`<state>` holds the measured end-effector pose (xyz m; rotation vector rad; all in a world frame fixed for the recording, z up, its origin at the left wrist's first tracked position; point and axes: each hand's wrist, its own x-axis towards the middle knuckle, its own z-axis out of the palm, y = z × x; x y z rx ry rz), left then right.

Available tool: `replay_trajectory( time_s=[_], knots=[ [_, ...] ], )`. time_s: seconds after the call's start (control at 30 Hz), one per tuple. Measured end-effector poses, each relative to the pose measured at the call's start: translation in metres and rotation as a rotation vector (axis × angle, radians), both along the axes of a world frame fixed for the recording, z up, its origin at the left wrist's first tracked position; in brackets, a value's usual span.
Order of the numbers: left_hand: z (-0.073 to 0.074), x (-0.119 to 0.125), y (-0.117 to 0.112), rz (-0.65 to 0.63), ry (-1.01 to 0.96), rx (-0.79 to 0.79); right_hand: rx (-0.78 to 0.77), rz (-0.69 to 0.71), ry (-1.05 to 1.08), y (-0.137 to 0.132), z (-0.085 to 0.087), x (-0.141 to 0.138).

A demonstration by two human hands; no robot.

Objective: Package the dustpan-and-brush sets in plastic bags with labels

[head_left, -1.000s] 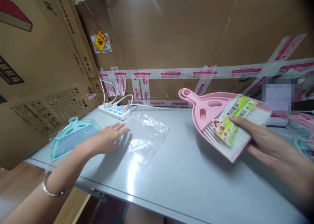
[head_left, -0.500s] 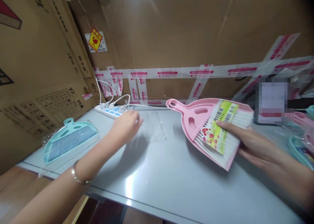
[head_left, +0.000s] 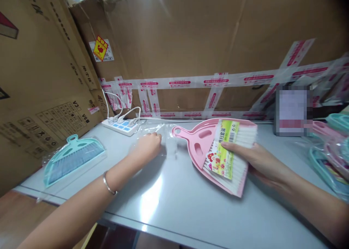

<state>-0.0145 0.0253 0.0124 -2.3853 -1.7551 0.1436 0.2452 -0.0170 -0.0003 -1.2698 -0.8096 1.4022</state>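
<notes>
My right hand (head_left: 255, 160) grips a pink dustpan (head_left: 197, 136) by its wide end, thumb on top and the other fingers hidden beneath. White brush bristles (head_left: 244, 136) lie in the pan, under a yellow-green printed card (head_left: 226, 158). The pan's looped handle points left, toward my left hand. Closed fingers of my left hand (head_left: 148, 145) pinch a clear plastic bag (head_left: 171, 145), spread just left of the handle. Farther left, a turquoise dustpan (head_left: 73, 144) with a grey-bristled brush (head_left: 79, 158) lies in clear wrapping on the table (head_left: 185, 209).
A white power strip (head_left: 120, 126) with plugged cables stands behind my left hand. Large cardboard boxes (head_left: 185, 34) wall the back and left. At right are a blurred-out screen (head_left: 291, 111) and more wrapped turquoise (head_left: 320, 169) and pink dustpans.
My left hand has moved a little right and down, onto the plastic bag. The pink dustpan in my right hand appears lower and farther left; the whole view has shifted slightly.
</notes>
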Motion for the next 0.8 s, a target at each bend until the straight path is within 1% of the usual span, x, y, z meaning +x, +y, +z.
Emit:
replay_trajectory(
  time_s=[0.17,0.23,0.3,0.43,0.5,0.57,0.63,0.7,0.8],
  knots=[
    [0.007,0.011,-0.019,-0.101,-0.067,0.164,0.001,0.026,-0.055,-0.004,-0.002,-0.005],
    [0.006,0.017,-0.024,-0.155,-0.088,0.223,-0.013,0.047,-0.054,-0.005,-0.002,-0.007],
    [0.003,0.022,-0.027,-0.238,-0.101,0.268,-0.042,0.05,-0.036,-0.007,-0.002,-0.011],
    [-0.006,0.026,-0.032,-0.418,-0.129,0.304,-0.047,0.034,0.137,-0.008,-0.004,-0.02],
    [-0.009,0.024,-0.034,-0.456,-0.141,0.32,-0.065,0.012,0.225,-0.007,-0.008,-0.023],
    [-0.01,0.022,-0.034,-0.49,-0.147,0.364,-0.093,-0.005,0.254,-0.005,-0.012,-0.024],
    [-0.011,0.021,-0.033,-0.545,-0.154,0.413,-0.088,0.023,0.228,-0.005,-0.016,-0.024],
    [-0.011,0.021,-0.031,-0.611,-0.17,0.437,-0.028,0.07,0.154,-0.007,-0.018,-0.026],
    [-0.011,0.023,-0.029,-0.712,-0.186,0.411,0.028,0.107,0.083,-0.013,-0.018,-0.032]
  ],
)
